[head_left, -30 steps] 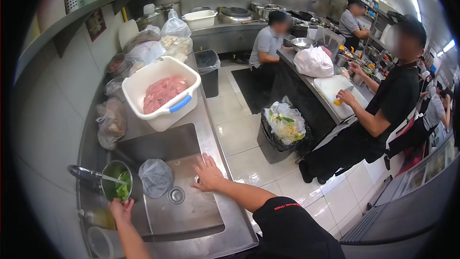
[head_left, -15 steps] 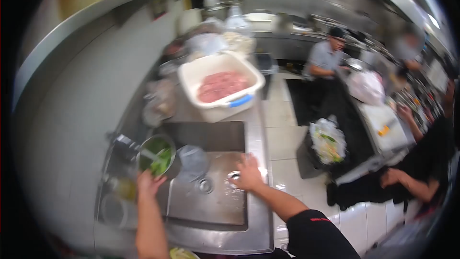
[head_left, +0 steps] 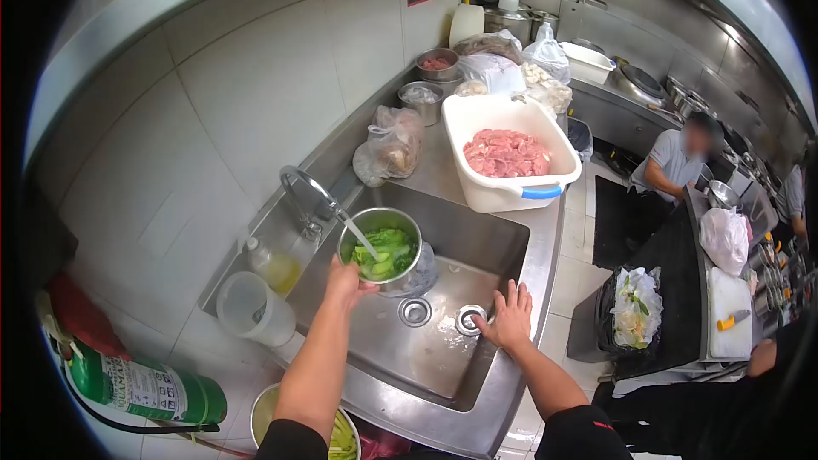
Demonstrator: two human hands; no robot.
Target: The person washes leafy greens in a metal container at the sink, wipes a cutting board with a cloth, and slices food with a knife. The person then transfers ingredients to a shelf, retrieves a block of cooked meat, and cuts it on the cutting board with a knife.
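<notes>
My left hand [head_left: 347,276] grips the near rim of a steel bowl [head_left: 381,246] full of green leafy vegetables, held in the sink [head_left: 443,349] under the running faucet [head_left: 308,194]. Water streams into the bowl. A clear plastic bag [head_left: 423,271] lies just right of the bowl on the sink floor. My right hand [head_left: 508,318] rests flat, fingers spread, on the sink bottom beside a round drain plug [head_left: 469,319]; a second drain [head_left: 415,311] sits to its left.
A white tub of raw meat [head_left: 509,158] stands on the counter behind the sink, with bagged food [head_left: 388,145] and steel pots [head_left: 436,64] beyond. A plastic jug [head_left: 251,309], a bottle [head_left: 273,264] and a green extinguisher [head_left: 141,389] are at left. People work at right near a lined bin [head_left: 635,318].
The view has swung left and down onto the sink. Both hands stay in place: the left on the bowl under the tap, the right flat on the sink floor.
</notes>
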